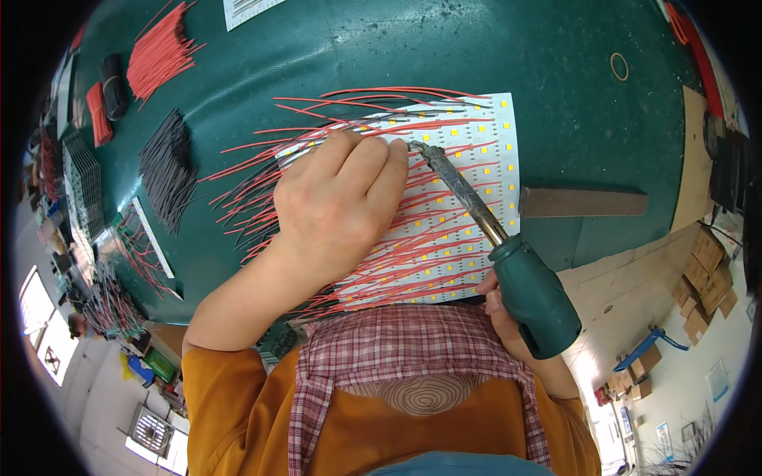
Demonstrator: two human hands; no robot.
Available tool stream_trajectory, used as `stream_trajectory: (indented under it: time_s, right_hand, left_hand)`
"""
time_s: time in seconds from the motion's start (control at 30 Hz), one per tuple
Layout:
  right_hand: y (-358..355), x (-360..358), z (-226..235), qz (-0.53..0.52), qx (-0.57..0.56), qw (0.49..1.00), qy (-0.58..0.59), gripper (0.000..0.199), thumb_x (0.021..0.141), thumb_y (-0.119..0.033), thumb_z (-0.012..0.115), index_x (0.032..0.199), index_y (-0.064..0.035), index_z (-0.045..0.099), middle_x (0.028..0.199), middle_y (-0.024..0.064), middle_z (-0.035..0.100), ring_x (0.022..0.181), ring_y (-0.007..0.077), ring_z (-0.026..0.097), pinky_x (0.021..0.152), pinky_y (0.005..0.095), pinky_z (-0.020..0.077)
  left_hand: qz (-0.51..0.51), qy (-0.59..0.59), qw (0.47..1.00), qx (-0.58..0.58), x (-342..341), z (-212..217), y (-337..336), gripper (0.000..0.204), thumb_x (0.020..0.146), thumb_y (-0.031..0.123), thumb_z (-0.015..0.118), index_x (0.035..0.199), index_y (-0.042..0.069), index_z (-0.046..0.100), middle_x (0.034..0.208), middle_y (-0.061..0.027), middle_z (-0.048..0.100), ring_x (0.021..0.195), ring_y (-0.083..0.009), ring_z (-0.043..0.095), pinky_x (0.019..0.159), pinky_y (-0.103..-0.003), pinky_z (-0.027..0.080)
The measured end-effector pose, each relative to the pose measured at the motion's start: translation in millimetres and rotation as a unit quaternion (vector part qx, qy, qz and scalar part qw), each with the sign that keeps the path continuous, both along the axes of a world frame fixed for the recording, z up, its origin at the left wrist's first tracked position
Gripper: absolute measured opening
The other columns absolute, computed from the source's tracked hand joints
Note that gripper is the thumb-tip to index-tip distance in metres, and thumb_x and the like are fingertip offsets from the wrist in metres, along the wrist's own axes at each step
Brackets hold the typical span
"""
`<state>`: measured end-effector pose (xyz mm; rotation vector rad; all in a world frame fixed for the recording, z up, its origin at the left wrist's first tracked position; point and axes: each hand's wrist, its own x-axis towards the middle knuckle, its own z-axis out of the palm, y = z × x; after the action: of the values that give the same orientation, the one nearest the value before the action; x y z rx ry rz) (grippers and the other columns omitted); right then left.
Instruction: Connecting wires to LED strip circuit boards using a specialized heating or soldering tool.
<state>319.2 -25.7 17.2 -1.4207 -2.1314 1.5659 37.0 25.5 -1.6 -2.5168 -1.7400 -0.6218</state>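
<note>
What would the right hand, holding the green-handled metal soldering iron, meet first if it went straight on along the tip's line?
With the soldering iron leading, the right hand would probably meet the left hand first, its bent fingers lying just beyond the tip; depth there is unclear.

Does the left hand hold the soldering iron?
No, the right hand holds the soldering iron by its green handle.

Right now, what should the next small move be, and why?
Perhaps ease the green-handled soldering iron slightly rightward, away from the bare left hand: the iron's dark metal tip appears close beside that hand's bent fingers, over the white board with yellow squares; whether they touch is hard to tell.
</note>
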Motion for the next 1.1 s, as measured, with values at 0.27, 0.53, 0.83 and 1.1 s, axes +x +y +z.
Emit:
stream_trajectory:
  time_s: [0.27,0.53,0.83,1.1]
  right_hand:
    - [5.7,-6.9,9.6,-0.059,-0.026,0.997,-0.035,0.026,0.077,-0.010,0.074,0.103,-0.0095,0.072,0.093,0.0061,0.071,0.082,0.0245,0.068,0.066,0.0358,0.0553]
    - [7.5,-5.7,11.6,-0.136,-0.059,0.989,0.026,0.020,0.079,-0.008,0.072,0.099,-0.0092,0.071,0.092,0.0045,0.073,0.081,0.0247,0.068,0.068,0.0346,0.0560]
    - [-6.4,0.6,6.7,-0.258,-0.106,0.959,0.057,0.025,0.079,-0.009,0.074,0.104,-0.0082,0.070,0.094,0.0073,0.073,0.080,0.0234,0.069,0.069,0.0338,0.0556]
    - [-5.0,11.3,2.2,-0.049,0.006,0.999,-0.017,0.021,0.096,0.000,0.058,0.116,-0.0055,0.057,0.097,0.0082,0.064,0.076,0.0097,0.056,0.068,0.0255,0.0493]
  left_hand:
    - [0.003,0.008,1.000,0.001,-0.4,-0.3,-1.0,0.028,0.068,0.005,0.070,0.095,0.003,0.073,0.082,-0.0033,0.065,0.072,-0.0183,0.062,0.057,-0.029,0.050]
    - [-0.007,-0.062,0.998,-0.019,-10.4,-2.4,2.0,0.027,0.067,0.006,0.067,0.093,0.005,0.070,0.085,-0.0034,0.061,0.077,-0.0194,0.062,0.060,-0.030,0.051]
    - [-0.005,-0.051,0.997,-0.049,9.9,-0.3,14.4,0.025,0.070,0.000,0.074,0.094,0.006,0.073,0.082,-0.0022,0.064,0.073,-0.0193,0.061,0.059,-0.032,0.050]
    - [-0.024,-0.015,0.999,-0.026,9.0,-6.8,12.0,0.027,0.070,0.009,0.069,0.096,0.004,0.070,0.086,-0.0024,0.059,0.079,-0.0183,0.060,0.054,-0.029,0.049]
